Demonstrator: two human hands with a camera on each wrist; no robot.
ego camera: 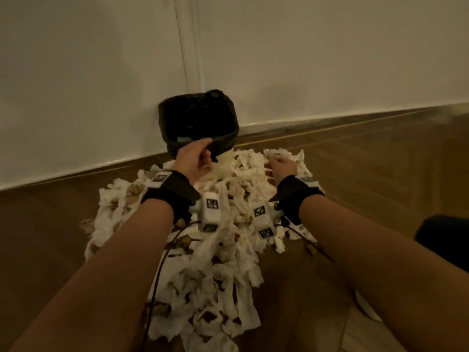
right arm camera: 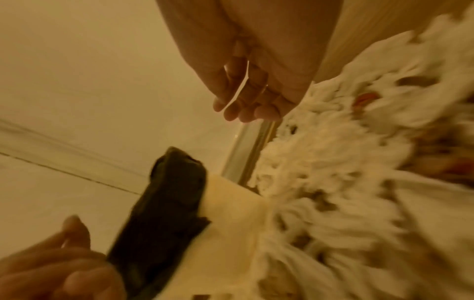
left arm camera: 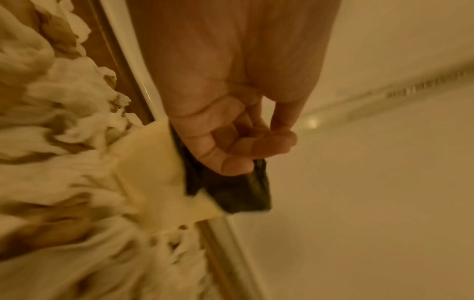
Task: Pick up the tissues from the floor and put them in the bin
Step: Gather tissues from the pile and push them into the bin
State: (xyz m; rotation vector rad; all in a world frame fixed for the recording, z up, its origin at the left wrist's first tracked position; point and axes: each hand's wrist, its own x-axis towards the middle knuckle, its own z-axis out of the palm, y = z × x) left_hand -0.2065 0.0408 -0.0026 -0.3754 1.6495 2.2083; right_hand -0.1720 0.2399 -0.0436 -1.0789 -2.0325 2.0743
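Tissues (ego camera: 213, 250) heaped on floor, pile's long axis near-to-far, far end at bin (ego camera: 199, 118) by wall. Left hand (ego camera: 194, 160) pinching bin's liner edge. Right hand (ego camera: 280, 166) palm-down over far tissues, fingers loosely curled, holding nothing.

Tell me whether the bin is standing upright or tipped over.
Tipped. The bin leans with its black-lined mouth tilted toward the tissue pile, and the left hand grips its near rim.
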